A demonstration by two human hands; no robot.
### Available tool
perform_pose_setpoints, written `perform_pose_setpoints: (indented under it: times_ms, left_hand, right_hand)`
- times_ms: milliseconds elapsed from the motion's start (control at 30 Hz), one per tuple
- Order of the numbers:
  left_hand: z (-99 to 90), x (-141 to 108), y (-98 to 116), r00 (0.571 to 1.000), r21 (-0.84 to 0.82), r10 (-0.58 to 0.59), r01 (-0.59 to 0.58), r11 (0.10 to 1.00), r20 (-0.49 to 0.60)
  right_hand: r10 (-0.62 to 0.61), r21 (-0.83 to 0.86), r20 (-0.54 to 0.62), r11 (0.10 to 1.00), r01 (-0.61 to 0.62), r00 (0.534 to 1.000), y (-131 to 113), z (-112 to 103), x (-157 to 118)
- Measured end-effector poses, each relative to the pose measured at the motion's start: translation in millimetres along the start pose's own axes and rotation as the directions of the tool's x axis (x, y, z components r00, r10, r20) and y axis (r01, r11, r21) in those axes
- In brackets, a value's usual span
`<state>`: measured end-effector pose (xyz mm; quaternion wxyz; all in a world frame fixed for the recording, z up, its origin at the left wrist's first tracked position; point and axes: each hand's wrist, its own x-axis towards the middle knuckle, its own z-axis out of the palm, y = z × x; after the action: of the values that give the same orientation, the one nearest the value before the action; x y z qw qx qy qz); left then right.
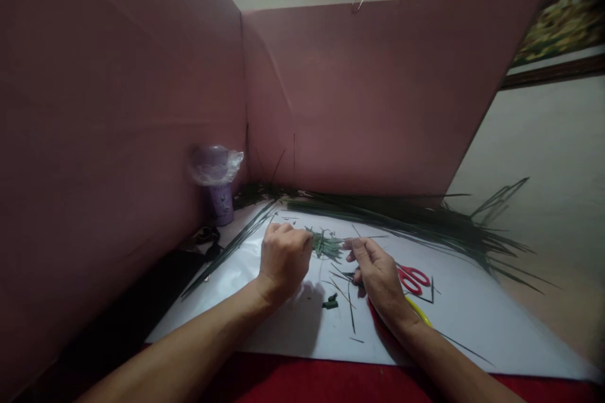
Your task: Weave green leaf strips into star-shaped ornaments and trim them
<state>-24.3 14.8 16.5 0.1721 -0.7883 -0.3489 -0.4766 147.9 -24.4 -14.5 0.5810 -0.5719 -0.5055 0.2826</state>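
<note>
My left hand (286,259) is closed in a fist, back of the hand up, on one end of a small green bunch of leaf strips (326,244). The loose strip ends fan out to the right. My right hand (378,274) meets that side, its thumb and forefinger pinched on the tip of a thin strip; the other fingers are curled. Beneath and beside my right hand lie red-handled scissors (414,279) and a yellow handle (418,311), partly covered by the hand and wrist.
Long green leaves (378,217) lie across the back of the white board (472,327), with more along its left edge (222,258). Short cut pieces (330,303) and thin scraps are in front. A purple cup (221,201) with clear plastic stands back left, beside pink panels (368,101).
</note>
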Motion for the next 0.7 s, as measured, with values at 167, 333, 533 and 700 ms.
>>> perform_pose_setpoints:
  times_ms: [167,333,533,700]
  left_hand:
    - [-1.2,-0.3,-0.1,1.0,-0.005,-0.01,0.01,1.0,-0.022]
    - [-0.2,-0.8,0.6,1.0,-0.006,-0.017,0.017,1.0,0.005]
    - [-0.3,-1.4,1.0,1.0,-0.006,-0.016,0.016,1.0,0.002]
    - [-0.1,-1.1,0.5,1.0,-0.025,-0.011,0.011,1.0,0.002]
  right_hand:
    - [-0.006,-0.002,0.0,1.0,0.006,1.0,1.7,-0.1,0.5]
    - [0.002,-0.003,-0.001,1.0,-0.002,1.0,1.8,-0.7,0.1]
    - [-0.018,-0.016,0.006,1.0,0.018,1.0,-0.1,-1.1,-0.7]
    - [-0.017,-0.011,0.002,1.0,0.017,1.0,-0.3,-0.9,-0.2]
